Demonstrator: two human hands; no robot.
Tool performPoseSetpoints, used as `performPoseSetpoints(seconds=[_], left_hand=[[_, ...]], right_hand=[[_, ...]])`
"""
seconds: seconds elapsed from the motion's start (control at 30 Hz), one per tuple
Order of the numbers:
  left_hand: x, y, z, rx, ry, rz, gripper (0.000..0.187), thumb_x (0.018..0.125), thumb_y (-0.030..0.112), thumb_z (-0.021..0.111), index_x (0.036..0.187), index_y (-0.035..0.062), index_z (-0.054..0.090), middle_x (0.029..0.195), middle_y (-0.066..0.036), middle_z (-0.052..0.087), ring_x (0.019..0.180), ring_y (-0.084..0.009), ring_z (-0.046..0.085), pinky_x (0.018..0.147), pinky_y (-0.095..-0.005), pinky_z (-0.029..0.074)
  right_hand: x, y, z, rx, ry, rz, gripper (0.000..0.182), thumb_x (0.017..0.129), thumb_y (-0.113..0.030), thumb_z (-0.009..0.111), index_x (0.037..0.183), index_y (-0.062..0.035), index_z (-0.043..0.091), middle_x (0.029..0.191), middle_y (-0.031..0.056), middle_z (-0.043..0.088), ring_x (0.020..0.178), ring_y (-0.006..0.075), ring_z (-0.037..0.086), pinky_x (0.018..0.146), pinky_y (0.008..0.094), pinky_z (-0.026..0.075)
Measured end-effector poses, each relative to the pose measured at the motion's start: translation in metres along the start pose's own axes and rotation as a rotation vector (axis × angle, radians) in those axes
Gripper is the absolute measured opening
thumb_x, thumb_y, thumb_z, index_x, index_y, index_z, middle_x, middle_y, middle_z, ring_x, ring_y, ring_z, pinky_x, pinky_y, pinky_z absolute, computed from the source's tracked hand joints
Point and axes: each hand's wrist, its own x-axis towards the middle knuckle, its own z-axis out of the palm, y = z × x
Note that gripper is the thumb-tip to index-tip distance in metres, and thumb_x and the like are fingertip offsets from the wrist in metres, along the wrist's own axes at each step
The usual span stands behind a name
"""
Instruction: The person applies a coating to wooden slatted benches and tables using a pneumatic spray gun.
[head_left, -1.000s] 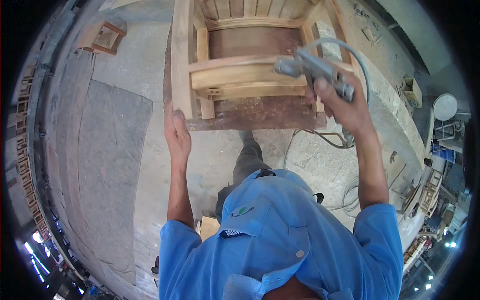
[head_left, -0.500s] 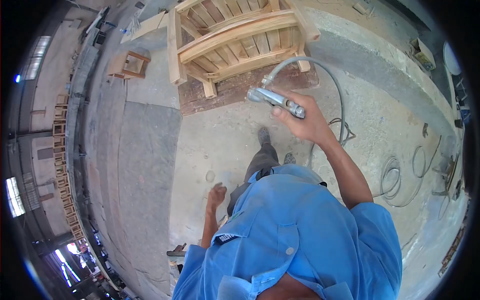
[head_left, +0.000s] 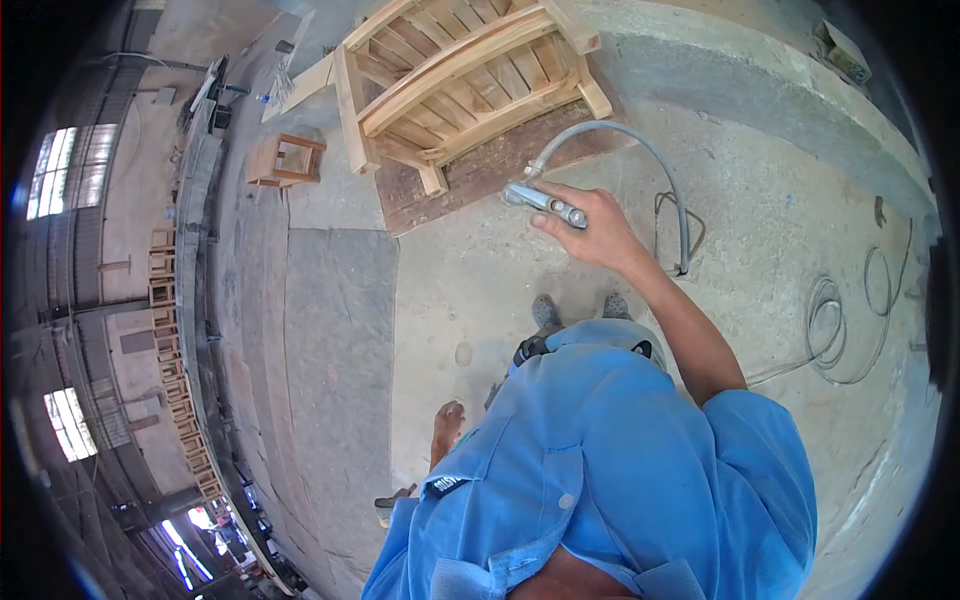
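Observation:
My right hand point(head_left: 588, 225) is closed around a silver metal spray gun point(head_left: 545, 203), held out in front of me above the floor. A grey hose point(head_left: 655, 155) joins the gun near its far end and arches over to the right, then down. Beyond the gun lies a slatted wooden bench point(head_left: 465, 85), tilted over on a brown board point(head_left: 415, 200); the gun is apart from it. My left hand point(head_left: 447, 428) hangs low by my left side, partly behind my shirt. Its fingers are foreshortened, and nothing can be seen in it.
A small wooden stool point(head_left: 287, 160) stands left of the bench. Coils of hose point(head_left: 825, 325) lie on the floor at the right. A raised concrete ledge point(head_left: 740, 85) runs along the back right. Several wooden frames point(head_left: 170, 345) stand in a row at far left. A grey mat point(head_left: 340, 330) covers floor nearby.
The view has shifted, so the bench and stool sit further right. My feet now stand side by side. My right hand still holds the spray gun; my left hand hangs closer to my body.

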Motion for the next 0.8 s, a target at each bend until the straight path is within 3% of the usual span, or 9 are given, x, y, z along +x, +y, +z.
performPoseSetpoints(seconds=[0.07,0.1,0.17,0.23,0.33,0.43,0.53,0.63,0.8], left_hand=[[0.007,-0.007,-0.006,0.024,0.023,0.125,0.040,0.089,0.029,0.057,0.123,0.0070,0.055,0.105,-0.008,0.064,0.089,-0.0213,0.063,0.068,-0.0390,0.051],[0.008,-0.006,-0.005,0.026,0.059,0.216,0.027,0.091,0.021,0.056,0.111,0.0044,0.057,0.099,-0.009,0.062,0.085,-0.0225,0.061,0.069,-0.0375,0.050],[0.011,-0.002,-0.008,-0.099,0.078,0.201,0.017,0.092,0.012,0.054,0.104,0.0014,0.057,0.095,-0.010,0.059,0.083,-0.0230,0.059,0.071,-0.0358,0.050],[0.016,0.004,-0.015,-0.350,0.041,-0.010,0.024,0.092,0.008,0.054,0.115,0.0005,0.054,0.098,-0.010,0.059,0.087,-0.0215,0.060,0.073,-0.0352,0.051],[0.017,0.010,-0.021,-0.500,0.002,0.036,0.037,0.093,0.004,0.054,0.129,-0.0004,0.047,0.107,-0.011,0.059,0.093,-0.0228,0.060,0.080,-0.0339,0.051],[0.036,0.025,-0.032,-0.424,-0.019,-0.028,0.042,0.094,0.013,0.057,0.133,0.0002,0.046,0.111,-0.012,0.058,0.100,-0.0246,0.059,0.088,-0.0378,0.050],[0.054,0.051,-0.060,-0.363,0.007,0.102,0.054,0.091,0.034,0.058,0.139,0.0124,0.048,0.120,-0.008,0.063,0.106,-0.0247,0.063,0.085,-0.0476,0.048],[0.075,0.117,-0.099,-0.346,0.088,-0.010,0.053,0.092,0.035,0.057,0.139,0.0130,0.047,0.122,-0.008,0.062,0.109,-0.0272,0.062,0.088,-0.0478,0.047],[0.173,0.164,-0.183,-0.473,0.149,0.137,0.048,0.095,0.032,0.057,0.137,0.0117,0.047,0.126,-0.013,0.061,0.115,-0.0295,0.060,0.089,-0.0477,0.048]], right_hand=[[0.001,0.014,0.007,-0.043,-0.024,0.075,0.048,0.084,-0.038,0.071,0.120,-0.0071,0.066,0.099,0.0183,0.071,0.090,0.0339,0.070,0.079,0.0397,0.054],[0.000,0.021,0.011,-0.066,-0.038,0.113,0.048,0.084,-0.039,0.071,0.121,-0.0080,0.066,0.099,0.0181,0.071,0.089,0.0343,0.069,0.079,0.0405,0.054],[-0.008,0.036,0.024,-0.076,-0.032,0.089,0.047,0.084,-0.039,0.070,0.121,-0.0094,0.066,0.097,0.0182,0.071,0.088,0.0352,0.069,0.078,0.0417,0.053],[-0.014,0.040,0.031,-0.069,-0.024,0.081,0.047,0.085,-0.039,0.069,0.121,-0.0108,0.066,0.096,0.0183,0.071,0.088,0.0362,0.069,0.078,0.0427,0.053],[-0.021,0.040,0.040,-0.042,-0.021,0.109,0.047,0.085,-0.040,0.069,0.122,-0.0113,0.066,0.095,0.0186,0.071,0.088,0.0374,0.068,0.077,0.0437,0.053],[-0.022,0.041,0.041,-0.065,0.024,0.151,0.048,0.085,-0.041,0.068,0.121,-0.0094,0.065,0.094,0.0195,0.070,0.087,0.0382,0.068,0.076,0.0441,0.053],[-0.021,0.050,0.041,-0.171,0.236,0.160,0.049,0.086,-0.041,0.068,0.121,-0.0076,0.064,0.092,0.0201,0.070,0.085,0.0391,0.068,0.073,0.0447,0.053],[-0.023,0.064,0.034,-0.337,0.469,0.219,0.049,0.086,-0.040,0.067,0.122,-0.0070,0.063,0.088,0.0203,0.070,0.081,0.0396,0.068,0.070,0.0448,0.053],[0.005,0.063,0.041,-0.478,0.612,0.513,0.048,0.086,-0.037,0.068,0.124,-0.0080,0.061,0.090,0.0210,0.070,0.078,0.0395,0.068,0.065,0.0445,0.053]])
